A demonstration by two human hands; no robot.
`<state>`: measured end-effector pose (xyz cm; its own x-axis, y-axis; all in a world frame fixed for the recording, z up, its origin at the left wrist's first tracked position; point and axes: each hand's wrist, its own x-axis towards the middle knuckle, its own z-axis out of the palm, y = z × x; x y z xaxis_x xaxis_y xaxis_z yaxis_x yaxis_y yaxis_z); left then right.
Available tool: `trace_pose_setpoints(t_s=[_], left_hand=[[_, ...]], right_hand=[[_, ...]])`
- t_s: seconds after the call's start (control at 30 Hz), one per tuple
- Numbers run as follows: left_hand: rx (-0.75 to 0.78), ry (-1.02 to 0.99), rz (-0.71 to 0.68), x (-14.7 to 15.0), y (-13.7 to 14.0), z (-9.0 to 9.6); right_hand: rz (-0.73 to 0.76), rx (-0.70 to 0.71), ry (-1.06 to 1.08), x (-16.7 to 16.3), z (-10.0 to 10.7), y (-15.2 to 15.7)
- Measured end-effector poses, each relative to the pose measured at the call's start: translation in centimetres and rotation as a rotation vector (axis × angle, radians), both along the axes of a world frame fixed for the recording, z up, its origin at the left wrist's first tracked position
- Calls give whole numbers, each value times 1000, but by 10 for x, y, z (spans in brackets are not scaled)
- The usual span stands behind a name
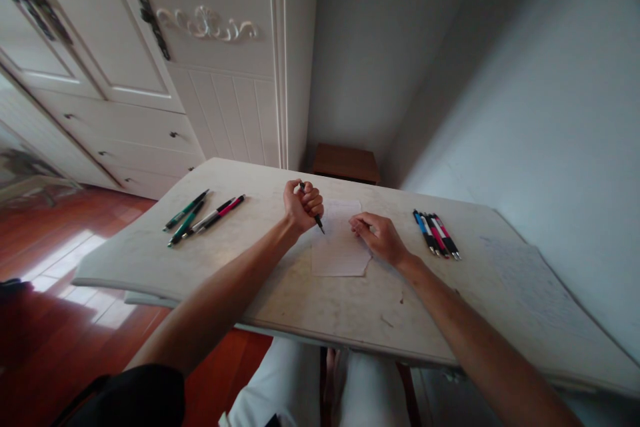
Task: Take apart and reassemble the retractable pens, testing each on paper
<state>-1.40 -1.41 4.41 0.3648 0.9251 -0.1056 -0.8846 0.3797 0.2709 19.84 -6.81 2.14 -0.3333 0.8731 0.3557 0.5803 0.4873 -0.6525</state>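
My left hand (pixel 304 205) is closed in a fist around a dark pen (pixel 319 221), its tip angled down to the right over a white sheet of paper (pixel 340 260). The tip is at or just above the sheet; I cannot tell if they touch. Faint marks show on the paper. My right hand (pixel 380 233) rests at the sheet's right edge, its fingers curled together, with no object visible in them. One corner of the paper, below that hand, looks cut or folded.
Several pens, green, silver and pink-black, lie on the left of the white table (pixel 280 293), including a green pen (pixel 187 210). Several more, including a blue pen (pixel 423 230), lie side by side at right. A cabinet (pixel 235 93), brown stool-like furniture (pixel 345 161) and wall stand beyond.
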Motion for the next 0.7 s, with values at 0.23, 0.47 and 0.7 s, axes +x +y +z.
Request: trace_pose_setpoints(t_s=[0.23,0.47,0.7], left_hand=[[22,14,2,0,1,-2],[28,18,18,0,1,0],[1,4,16,0,1,0]], right_hand=[[8,-5,-7,0,-1,0],[44,38,-27,-1,0,0],[52,31,-22,-3,2,-1]])
